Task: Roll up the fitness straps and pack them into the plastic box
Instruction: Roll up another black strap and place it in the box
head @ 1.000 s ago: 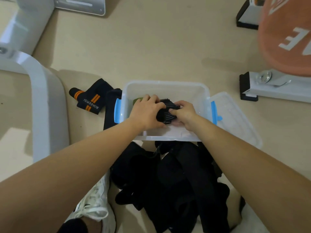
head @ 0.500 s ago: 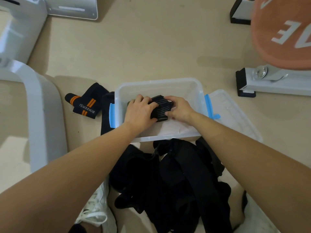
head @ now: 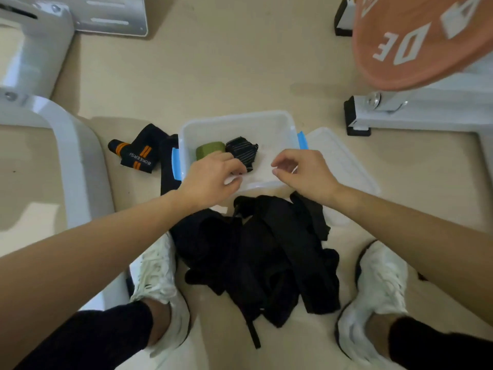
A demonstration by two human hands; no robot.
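Head view looks straight down at a clear plastic box with blue latches [head: 266, 121] on the beige floor [head: 240, 76]. Its clear lid [head: 344, 164] lies just beside it on the right, out of the way, so the opening is free.

Two rolled straps sit inside against the left wall: a green roll [head: 209, 151] and a black roll with pale stripes [head: 241, 150]. They touch side by side, which I judge saves the right half for more.

I have the left hand [head: 210, 180] over the near rim, fingers loosely curled. Its fingertips [head: 238, 169] are at the near end of the striped roll. They clamp nothing I can see, and I cannot tell if they touch it.

The right hand [head: 301, 172] hovers over the near right part of the box, loosely curled and empty.

A heap of loose black straps [head: 266, 249] lies between the white sneakers [head: 378, 289], close to the box so each reach is short. One black strap with orange stripes [head: 136, 155] lies left of the box.

I judge the task is early, with most straps unrolled.
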